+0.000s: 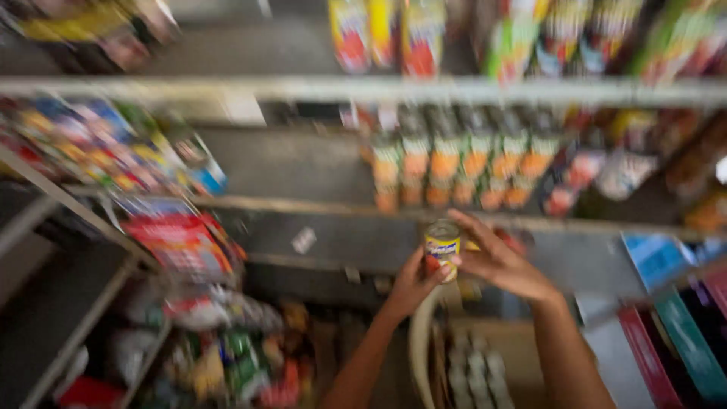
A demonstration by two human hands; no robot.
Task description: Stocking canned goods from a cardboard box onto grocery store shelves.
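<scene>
While both hands clasp one small can point(443, 246), the left hand point(413, 284) grips below and the right hand point(496, 261) from the side, before a half-filled shelf point(469, 221); more cans wait in the open box point(477, 363) underneath

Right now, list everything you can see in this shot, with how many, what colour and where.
Can: one, yellow label with red and blue, held up in front of the middle shelf.
Row of bottles: about seven, dark caps, orange and green labels, on the middle shelf; blurred.
Hanging packets: several, yellow, red and green, on the top shelf.
Snack packets: many, mixed colours, on the left rack.
Red pack: one, red and white, left rack lower down.
Cardboard box: one, brown, below the hands, holding grey can tops.
Flat boxes: a few, blue, green, red, at lower right.
Left hand: under the can.
Right hand: around the can's side.
</scene>
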